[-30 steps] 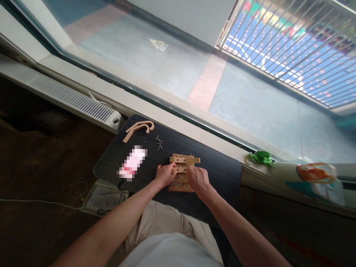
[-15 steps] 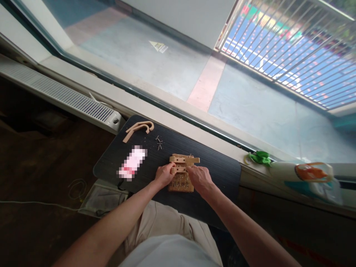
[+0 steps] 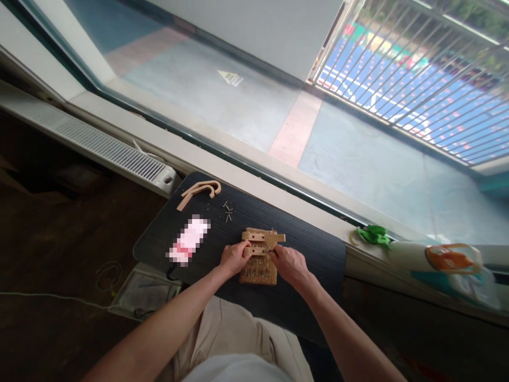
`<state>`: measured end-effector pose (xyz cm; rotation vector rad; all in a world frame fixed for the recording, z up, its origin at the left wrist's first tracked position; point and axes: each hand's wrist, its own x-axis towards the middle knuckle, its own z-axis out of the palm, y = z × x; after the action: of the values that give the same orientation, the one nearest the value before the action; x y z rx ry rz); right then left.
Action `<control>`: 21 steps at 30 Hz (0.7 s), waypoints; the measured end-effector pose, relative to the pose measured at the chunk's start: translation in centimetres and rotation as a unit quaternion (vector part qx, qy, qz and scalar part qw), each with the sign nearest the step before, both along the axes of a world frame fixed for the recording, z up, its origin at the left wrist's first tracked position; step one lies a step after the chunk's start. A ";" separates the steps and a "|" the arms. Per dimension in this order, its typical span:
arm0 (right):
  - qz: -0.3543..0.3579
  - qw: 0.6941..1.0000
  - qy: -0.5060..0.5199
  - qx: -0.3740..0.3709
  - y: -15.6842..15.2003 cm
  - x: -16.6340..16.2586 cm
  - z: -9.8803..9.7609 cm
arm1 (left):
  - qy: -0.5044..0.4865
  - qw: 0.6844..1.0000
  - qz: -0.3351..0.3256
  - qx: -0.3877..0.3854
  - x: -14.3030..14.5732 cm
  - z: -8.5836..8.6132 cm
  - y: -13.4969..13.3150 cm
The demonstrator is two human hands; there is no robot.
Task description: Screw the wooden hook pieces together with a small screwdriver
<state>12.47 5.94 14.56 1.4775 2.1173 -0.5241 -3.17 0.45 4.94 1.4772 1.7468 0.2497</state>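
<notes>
Pinching the left end of the near wooden strip [image 3: 257, 251], the left hand [image 3: 235, 259] has fingers closed, likely steadying it against the brown block [image 3: 258, 273]. The right hand [image 3: 292, 263] has fingers curled at the other end; can't tell what they grip. Far strip [image 3: 262, 237] just beyond. Block lies on dark table [image 3: 324, 252]; screws [image 3: 228, 216], wooden hooks [image 3: 183, 202] off left. Tabletop runs on rightward, probably elbow room; sill [image 3: 254, 185] borders far edge.

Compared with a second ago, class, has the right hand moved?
Yes: the right hand has shifted slightly rightward, toward the right edge of the black table.

Large window [image 3: 254, 114], white radiator [image 3: 99, 139], dark floor [image 3: 59, 334]
</notes>
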 end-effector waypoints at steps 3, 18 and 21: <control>0.011 0.999 0.037 0.009 0.2 -0.3 0.0 | -0.001 1.000 0.012 0.011 0.0 -0.1 0.0; 0.023 0.952 0.294 0.078 -0.7 3.9 -4.9 | -0.053 0.994 0.031 0.092 -0.6 -4.1 -0.9; 0.029 0.937 0.331 0.103 -0.3 4.4 -5.8 | -0.058 0.987 0.030 0.149 -0.6 -5.1 -1.2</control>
<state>16.88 5.69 8.75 1.4791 2.7960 -0.8994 -3.80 -0.70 -0.16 1.5841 1.7150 0.6393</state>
